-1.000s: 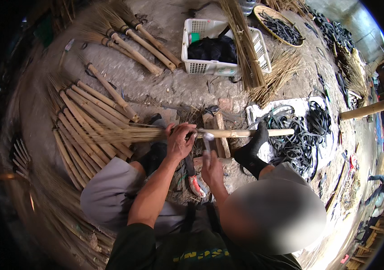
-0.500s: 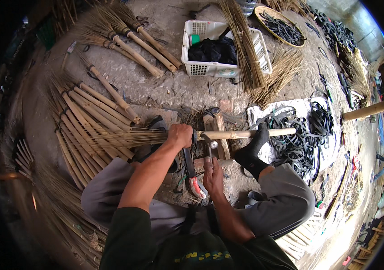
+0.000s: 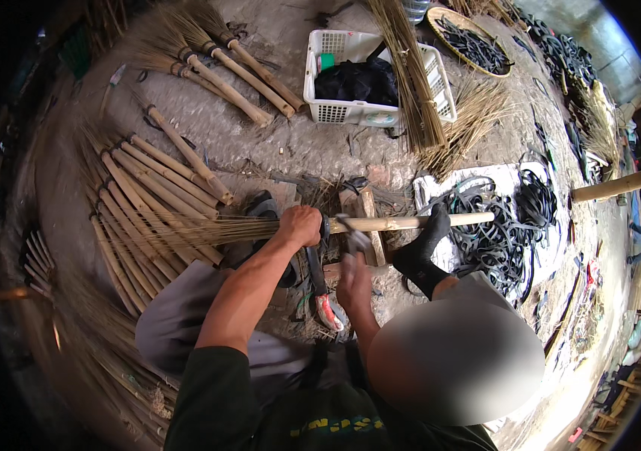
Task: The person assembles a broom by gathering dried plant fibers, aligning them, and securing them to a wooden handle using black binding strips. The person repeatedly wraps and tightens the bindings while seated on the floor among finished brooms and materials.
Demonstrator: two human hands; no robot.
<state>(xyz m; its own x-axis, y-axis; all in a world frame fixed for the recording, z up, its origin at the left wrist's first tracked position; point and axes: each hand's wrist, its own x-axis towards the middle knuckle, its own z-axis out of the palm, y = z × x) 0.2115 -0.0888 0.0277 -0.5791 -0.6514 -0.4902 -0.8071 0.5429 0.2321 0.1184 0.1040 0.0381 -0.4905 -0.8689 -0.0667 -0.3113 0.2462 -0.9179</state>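
Note:
A broom lies crosswise in front of me, its bristles to the left and its bamboo handle (image 3: 410, 223) to the right. My left hand (image 3: 301, 226) is closed round the bristle bundle beside a black band (image 3: 325, 228) at the neck. Just right of that band, my right hand (image 3: 354, 284) grips a hammer (image 3: 360, 242) whose head is smeared by motion, close to the handle; whether they touch I cannot tell. The handle's right part rests by my black-socked foot (image 3: 431, 252). Below the neck lies a dark strip-like tool with a red and white grip (image 3: 328, 313).
Several bamboo-handled brooms (image 3: 147, 203) lie at left, more at the back. A white plastic basket (image 3: 347, 113) holds a black bag, with bristle bundles (image 3: 410, 83) leaning across it. Black rubber strips (image 3: 489, 240) cover a white sheet at right. A grey blurred patch hides my right knee.
My right hand and the hammer have risen slightly and are now smeared by motion. My left hand and the broom stay in place. A grey blurred patch now covers my right leg.

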